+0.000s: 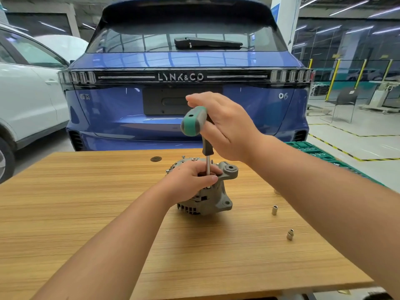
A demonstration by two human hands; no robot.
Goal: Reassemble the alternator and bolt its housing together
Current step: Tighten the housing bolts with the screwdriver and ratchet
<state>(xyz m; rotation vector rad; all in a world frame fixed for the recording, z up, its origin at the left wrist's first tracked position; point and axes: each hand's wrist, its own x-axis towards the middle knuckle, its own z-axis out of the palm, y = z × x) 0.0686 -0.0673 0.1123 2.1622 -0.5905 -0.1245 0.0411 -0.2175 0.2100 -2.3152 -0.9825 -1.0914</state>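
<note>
A grey cast alternator (213, 199) stands on the wooden table (86, 213), near the middle. My left hand (190, 179) lies over its top, fingers curled round the housing and the steel shaft of a screwdriver (194, 122). The driver stands nearly upright, its tip down at the housing's edge, hidden behind my fingers. My right hand (225, 124) grips the green and black handle from the right side. Small bolt heads (167, 170) show on the housing's far rim.
Two loose metal sockets (274, 210) (290, 234) stand on the table to the right of the alternator. A green tool case (313, 151) sits past the table's right edge. A blue car (186, 83) is parked right behind the table, a white car (26, 94) at left.
</note>
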